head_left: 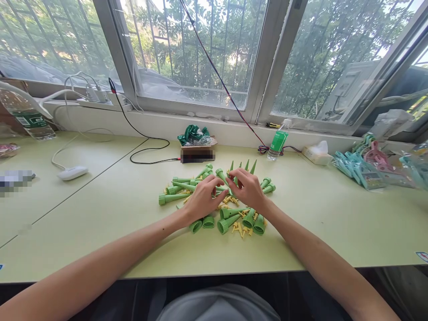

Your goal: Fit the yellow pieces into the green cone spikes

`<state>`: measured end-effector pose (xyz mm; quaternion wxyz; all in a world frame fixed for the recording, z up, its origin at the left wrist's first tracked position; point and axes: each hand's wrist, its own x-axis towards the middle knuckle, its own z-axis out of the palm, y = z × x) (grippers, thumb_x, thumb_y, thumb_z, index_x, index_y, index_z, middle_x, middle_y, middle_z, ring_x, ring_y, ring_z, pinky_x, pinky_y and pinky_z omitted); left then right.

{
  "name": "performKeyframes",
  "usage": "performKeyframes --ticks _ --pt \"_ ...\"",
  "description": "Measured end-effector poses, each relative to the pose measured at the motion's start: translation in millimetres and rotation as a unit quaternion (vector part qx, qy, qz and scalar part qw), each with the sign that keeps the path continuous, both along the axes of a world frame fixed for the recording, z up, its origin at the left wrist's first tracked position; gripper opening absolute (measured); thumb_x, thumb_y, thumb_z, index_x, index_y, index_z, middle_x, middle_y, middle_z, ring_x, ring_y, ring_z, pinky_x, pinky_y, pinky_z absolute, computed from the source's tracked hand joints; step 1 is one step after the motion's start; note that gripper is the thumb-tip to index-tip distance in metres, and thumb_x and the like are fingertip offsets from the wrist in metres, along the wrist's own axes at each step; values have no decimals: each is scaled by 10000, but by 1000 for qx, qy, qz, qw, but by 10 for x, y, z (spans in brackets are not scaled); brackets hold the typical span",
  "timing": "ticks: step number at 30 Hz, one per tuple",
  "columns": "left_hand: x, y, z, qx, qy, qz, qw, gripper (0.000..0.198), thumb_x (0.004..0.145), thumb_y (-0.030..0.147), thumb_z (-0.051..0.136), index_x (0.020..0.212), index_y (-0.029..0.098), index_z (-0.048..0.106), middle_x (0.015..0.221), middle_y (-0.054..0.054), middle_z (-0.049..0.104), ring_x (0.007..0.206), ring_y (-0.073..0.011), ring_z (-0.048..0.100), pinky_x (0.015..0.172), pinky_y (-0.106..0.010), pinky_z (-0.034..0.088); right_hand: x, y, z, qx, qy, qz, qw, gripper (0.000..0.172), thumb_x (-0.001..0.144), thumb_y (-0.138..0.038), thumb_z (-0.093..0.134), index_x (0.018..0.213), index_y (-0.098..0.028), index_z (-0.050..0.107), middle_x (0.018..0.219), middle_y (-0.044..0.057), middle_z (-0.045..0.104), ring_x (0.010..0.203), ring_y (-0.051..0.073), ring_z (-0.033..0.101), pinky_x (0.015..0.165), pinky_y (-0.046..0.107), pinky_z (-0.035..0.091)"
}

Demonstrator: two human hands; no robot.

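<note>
Several green plastic watering spikes [174, 198], hollow cones with ribbed, wide ends, lie scattered on the table around small yellow plastic valves [245, 230]. Above the middle of this pile my two hands come together. My right hand [247, 187] is closed, its fingertips against a green spike [220, 173] whose wide end points up and away. My left hand [205, 196] has its thumb and fingers curled in close to the same spike; what lies between its fingertips is too hidden to make out. Behind my right hand, several spikes [253, 166] stand with tips upward.
On the pale green table [117, 236], a small box [197, 149] with green plastic wrapping stands behind the pile. A water bottle [278, 141] and tissue pack [317, 154] are at the back right, beside bagged plastic clips [357, 169]. Left lie a white mouse-like device [72, 173] and cables.
</note>
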<state>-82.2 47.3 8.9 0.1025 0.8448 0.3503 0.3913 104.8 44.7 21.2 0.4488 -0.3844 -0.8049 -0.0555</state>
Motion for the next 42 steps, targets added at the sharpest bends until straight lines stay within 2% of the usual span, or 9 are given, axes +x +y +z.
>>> performKeyframes --ticks 7,16,22,42 --pt "-2 -7 12 3 -6 -23 1000 147 903 324 603 971 203 653 820 -18 565 658 -132 523 637 -286 457 -12 -19 -36 -11 -6 13 1000 143 973 -324 505 954 -210 589 885 41 664 585 101 518 585 237 410" --pt "1 -28 46 -9 -17 -61 998 105 930 220 527 923 201 630 830 -16 546 691 -125 517 677 -269 465 -30 -48 -54 -10 -7 28 1000 140 981 -338 504 940 -219 565 841 29 637 566 100 493 578 232 405" --pt "0 -30 44 -6 -18 -61 998 103 932 213 523 945 200 624 842 -18 552 701 -127 519 688 -273 464 -36 -42 -70 -11 -3 27 1000 154 987 -359 496 939 -224 554 847 28 639 564 103 493 574 236 404" --pt "-31 63 10 17 -5 -49 999 67 895 192 562 833 183 583 800 -11 534 703 -133 507 648 -273 437 -39 -28 -58 21 -12 62 998 104 982 -313 536 959 -211 542 876 20 640 564 85 486 564 218 368"
